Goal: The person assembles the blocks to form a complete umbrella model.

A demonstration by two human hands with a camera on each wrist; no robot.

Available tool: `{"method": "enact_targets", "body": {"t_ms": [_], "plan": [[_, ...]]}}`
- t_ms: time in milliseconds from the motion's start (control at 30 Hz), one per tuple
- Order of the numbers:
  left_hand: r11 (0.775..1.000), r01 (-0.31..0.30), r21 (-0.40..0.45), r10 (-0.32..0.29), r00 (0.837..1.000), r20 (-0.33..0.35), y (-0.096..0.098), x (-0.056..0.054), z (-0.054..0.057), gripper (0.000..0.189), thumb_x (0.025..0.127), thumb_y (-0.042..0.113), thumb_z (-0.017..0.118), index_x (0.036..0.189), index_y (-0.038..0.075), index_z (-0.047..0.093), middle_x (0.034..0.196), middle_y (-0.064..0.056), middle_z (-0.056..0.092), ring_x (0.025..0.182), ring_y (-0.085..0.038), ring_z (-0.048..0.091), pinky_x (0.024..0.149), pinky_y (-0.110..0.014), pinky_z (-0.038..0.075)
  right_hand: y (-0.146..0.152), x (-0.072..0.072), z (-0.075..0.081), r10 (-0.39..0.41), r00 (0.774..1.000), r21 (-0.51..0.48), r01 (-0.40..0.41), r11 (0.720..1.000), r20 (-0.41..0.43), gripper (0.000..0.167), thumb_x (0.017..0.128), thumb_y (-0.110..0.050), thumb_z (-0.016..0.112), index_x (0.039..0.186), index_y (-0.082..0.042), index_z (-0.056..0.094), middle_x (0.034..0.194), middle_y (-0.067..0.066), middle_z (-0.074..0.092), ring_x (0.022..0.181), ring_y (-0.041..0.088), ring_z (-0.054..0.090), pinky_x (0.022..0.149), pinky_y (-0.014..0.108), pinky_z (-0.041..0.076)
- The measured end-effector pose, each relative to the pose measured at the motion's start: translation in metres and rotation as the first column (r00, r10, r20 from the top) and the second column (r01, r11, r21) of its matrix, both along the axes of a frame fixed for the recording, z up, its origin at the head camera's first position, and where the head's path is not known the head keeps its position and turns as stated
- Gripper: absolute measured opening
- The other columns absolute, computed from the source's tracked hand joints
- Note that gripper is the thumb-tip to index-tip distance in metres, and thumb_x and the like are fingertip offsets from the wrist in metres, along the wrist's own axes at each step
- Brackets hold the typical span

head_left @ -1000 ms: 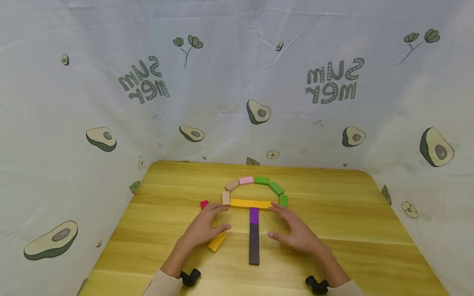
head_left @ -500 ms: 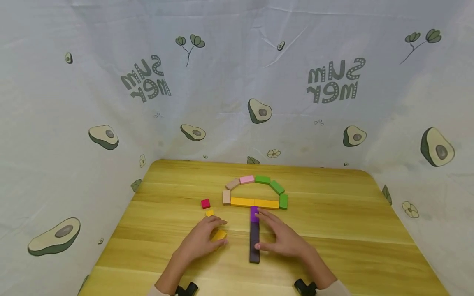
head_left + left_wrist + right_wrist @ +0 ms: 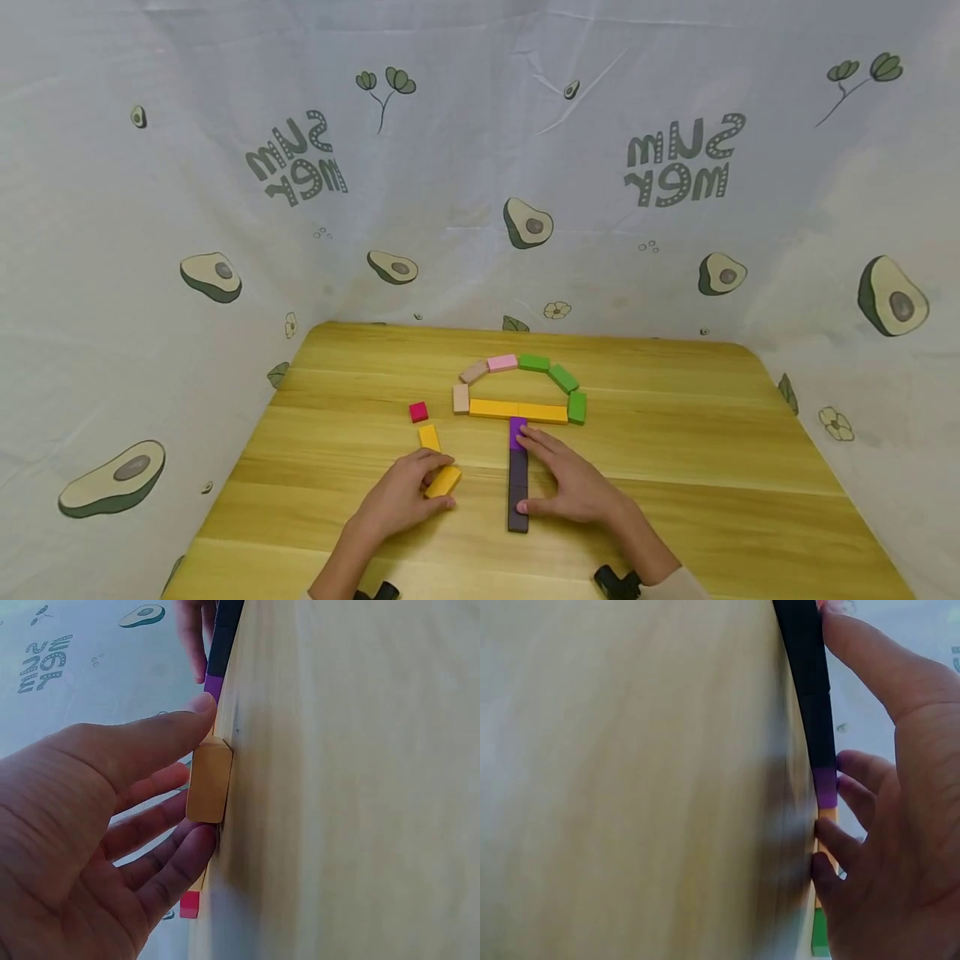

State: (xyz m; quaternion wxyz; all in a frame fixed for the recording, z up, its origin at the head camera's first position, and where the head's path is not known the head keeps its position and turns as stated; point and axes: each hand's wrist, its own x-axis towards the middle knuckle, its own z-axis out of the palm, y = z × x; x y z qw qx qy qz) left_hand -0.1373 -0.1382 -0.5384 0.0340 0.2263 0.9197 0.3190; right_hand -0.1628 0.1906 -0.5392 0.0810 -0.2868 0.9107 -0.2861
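Observation:
My left hand (image 3: 402, 493) is around a loose yellow block (image 3: 444, 481). Its thumb and fingers are spread to either side of it; in the left wrist view a gap shows between the thumb tip and that block (image 3: 209, 784). A second yellow block (image 3: 429, 437) lies just beyond this hand. My right hand (image 3: 577, 483) reaches over a straight column of blocks, fingers relaxed: fingertips at the purple block (image 3: 517, 427), thumb tip at the lower black block (image 3: 517, 518). The column meets a row of two yellow blocks (image 3: 493, 408).
Above the yellow row, an arch runs from beige blocks (image 3: 461, 399) through a pink block (image 3: 502, 363) to green blocks (image 3: 563, 378). A small red block (image 3: 418, 412) lies left of it on the wooden table (image 3: 675, 433). A printed cloth (image 3: 450, 167) hangs behind.
My right hand has moved left from beside the column onto it. My left hand has drawn back toward me and come around the nearer yellow block, uncovering the farther one.

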Motion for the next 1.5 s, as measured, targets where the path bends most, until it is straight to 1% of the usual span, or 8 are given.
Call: {"method": "enact_targets", "body": {"t_ms": [200, 433, 633, 733, 900, 1033, 1300, 1500], "plan": [[1.000, -0.010, 0.005, 0.010, 1.000, 0.001, 0.001, 0.000, -0.002, 0.055, 0.088, 0.041, 0.083, 0.131, 0.011, 0.069, 0.111, 0.003, 0.068, 0.081, -0.002, 0.052, 0.070, -0.019, 0.047, 0.000, 0.000, 0.001, 0.005, 1.000, 0.010, -0.005, 1.000, -0.007, 0.101, 0.081, -0.069, 0.074, 0.161, -0.019, 0.038, 0.170, 0.005, 0.030, 0.154, 0.035, 0.033, 0.118, 0.062, 0.037], [0.999, -0.030, 0.017, 0.030, 1.000, -0.003, 0.004, -0.001, -0.003, 0.048, 0.090, 0.031, 0.082, 0.129, 0.006, 0.070, 0.105, 0.002, 0.069, 0.080, -0.002, 0.055, 0.070, -0.018, 0.050, 0.000, 0.000, 0.001, 0.005, 1.000, 0.003, -0.005, 1.000, 0.015, 0.100, 0.082, -0.067, 0.075, 0.161, -0.018, 0.038, 0.170, 0.005, 0.029, 0.155, 0.035, 0.031, 0.119, 0.062, 0.035], [0.999, -0.008, 0.036, 0.009, 0.999, -0.032, 0.007, 0.000, -0.001, 0.043, 0.087, 0.024, 0.083, 0.123, 0.002, 0.072, 0.097, 0.003, 0.068, 0.079, -0.002, 0.056, 0.070, -0.019, 0.052, -0.001, 0.000, 0.001, -0.001, 0.999, -0.004, 0.001, 1.000, 0.042, 0.100, 0.083, -0.067, 0.074, 0.162, -0.019, 0.037, 0.170, 0.004, 0.028, 0.155, 0.036, 0.029, 0.119, 0.064, 0.034], [0.998, 0.011, 0.058, -0.010, 1.000, -0.018, 0.010, 0.002, 0.001, 0.040, 0.084, 0.021, 0.083, 0.118, 0.002, 0.074, 0.090, 0.005, 0.066, 0.076, -0.002, 0.056, 0.068, -0.018, 0.051, -0.001, 0.000, 0.001, 0.000, 0.999, -0.014, 0.001, 1.000, 0.046, 0.100, 0.083, -0.066, 0.075, 0.162, -0.019, 0.037, 0.170, 0.004, 0.028, 0.156, 0.036, 0.029, 0.119, 0.064, 0.033], [0.995, 0.041, 0.088, -0.044, 0.998, 0.037, 0.018, 0.005, 0.005, 0.032, 0.080, 0.020, 0.081, 0.108, 0.005, 0.078, 0.084, 0.008, 0.065, 0.072, 0.000, 0.056, 0.065, -0.015, 0.050, -0.001, 0.000, 0.001, 0.012, 0.999, -0.015, -0.011, 1.000, 0.051, 0.099, 0.083, -0.065, 0.075, 0.162, -0.018, 0.036, 0.171, 0.005, 0.027, 0.156, 0.036, 0.027, 0.120, 0.064, 0.033], [0.993, 0.072, 0.097, -0.078, 0.996, 0.053, 0.027, 0.008, 0.008, 0.026, 0.077, 0.020, 0.083, 0.100, 0.008, 0.079, 0.079, 0.010, 0.064, 0.070, 0.001, 0.056, 0.063, -0.014, 0.049, -0.001, 0.000, 0.002, 0.013, 0.998, -0.023, -0.012, 1.000, 0.063, 0.099, 0.084, -0.063, 0.075, 0.162, -0.018, 0.035, 0.171, 0.005, 0.026, 0.156, 0.037, 0.027, 0.120, 0.065, 0.032], [0.982, 0.134, 0.130, -0.150, 0.981, 0.123, 0.045, 0.016, 0.011, 0.026, 0.077, 0.021, 0.084, 0.100, 0.009, 0.078, 0.078, 0.012, 0.064, 0.069, 0.003, 0.058, 0.064, -0.013, 0.051, 0.000, 0.000, 0.000, 0.012, 0.998, -0.036, -0.009, 0.999, 0.063, 0.099, 0.084, -0.061, 0.076, 0.162, -0.016, 0.035, 0.171, 0.007, 0.027, 0.156, 0.037, 0.027, 0.119, 0.065, 0.032], [0.971, 0.211, 0.114, -0.225, 0.967, 0.118, 0.055, 0.021, 0.009, 0.024, 0.076, 0.019, 0.086, 0.098, 0.012, 0.078, 0.077, 0.014, 0.064, 0.068, 0.005, 0.057, 0.063, -0.011, 0.050, -0.001, 0.000, -0.001, 0.013, 0.998, -0.040, -0.011, 0.999, 0.064, 0.099, 0.084, -0.061, 0.076, 0.162, -0.017, 0.035, 0.170, 0.007, 0.027, 0.156, 0.038, 0.027, 0.119, 0.066, 0.032]]}}
